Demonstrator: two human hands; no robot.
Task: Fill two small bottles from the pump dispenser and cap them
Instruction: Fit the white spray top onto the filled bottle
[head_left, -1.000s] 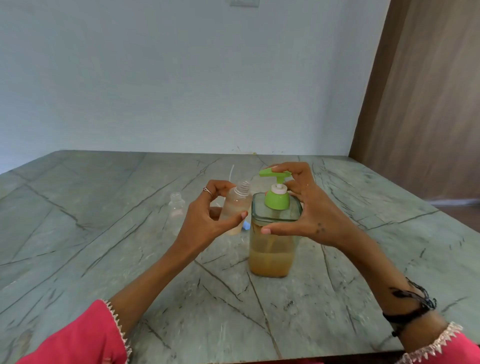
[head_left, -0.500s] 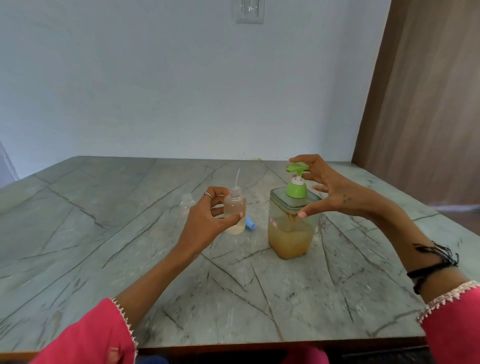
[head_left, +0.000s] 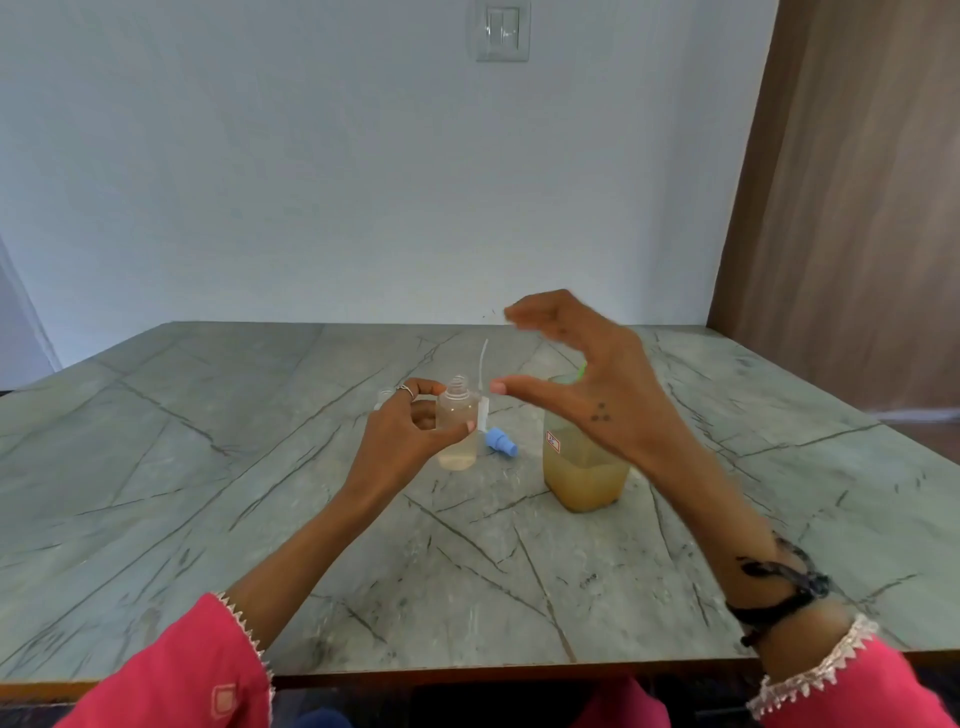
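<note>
My left hand (head_left: 402, 434) grips a small clear bottle (head_left: 457, 423), uncapped, with a little pale liquid at its bottom, standing on the table. My right hand (head_left: 587, 387) hovers open above and in front of the pump dispenser (head_left: 582, 467), a square clear jar with amber liquid; only a sliver of its green pump (head_left: 582, 371) shows behind the hand. A blue cap (head_left: 501, 443) with a thin white dip tube (head_left: 484, 382) lies between bottle and dispenser. A second small bottle (head_left: 383, 396) peeks out behind my left hand.
All of it stands on a grey-green marble table (head_left: 208, 467) whose front edge is close to me. A pale wall with a switch plate (head_left: 503, 31) is behind, and a brown wooden panel (head_left: 857, 208) stands to the right.
My right hand let go of the dispenser, lifted off the pump and drifted left toward the bottle. My left hand set the bottle down on the table. The camera tilted up.
</note>
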